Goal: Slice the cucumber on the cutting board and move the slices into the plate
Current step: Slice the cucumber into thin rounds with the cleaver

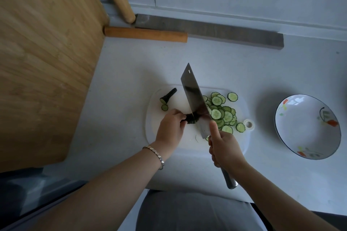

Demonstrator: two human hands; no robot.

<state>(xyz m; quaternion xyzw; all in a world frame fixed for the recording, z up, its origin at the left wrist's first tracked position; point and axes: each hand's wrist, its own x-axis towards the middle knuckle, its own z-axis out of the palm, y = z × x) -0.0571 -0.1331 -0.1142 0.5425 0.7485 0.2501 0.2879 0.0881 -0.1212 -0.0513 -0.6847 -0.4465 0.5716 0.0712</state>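
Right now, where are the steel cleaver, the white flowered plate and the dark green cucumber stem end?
steel cleaver [193, 99]: head view, flat of blade.
white flowered plate [300, 129]: head view, bare inner surface.
dark green cucumber stem end [169, 95]: head view, its skin.

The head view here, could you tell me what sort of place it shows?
Probably a home kitchen: a pale counter with a white cutting board, a cleaver slicing cucumber, and a flowered plate.

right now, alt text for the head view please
A right hand holds a cleaver cutting a short cucumber stub gripped by the left hand on a white cutting board. Cut slices pile right of the blade; the flowered plate farther right holds none.
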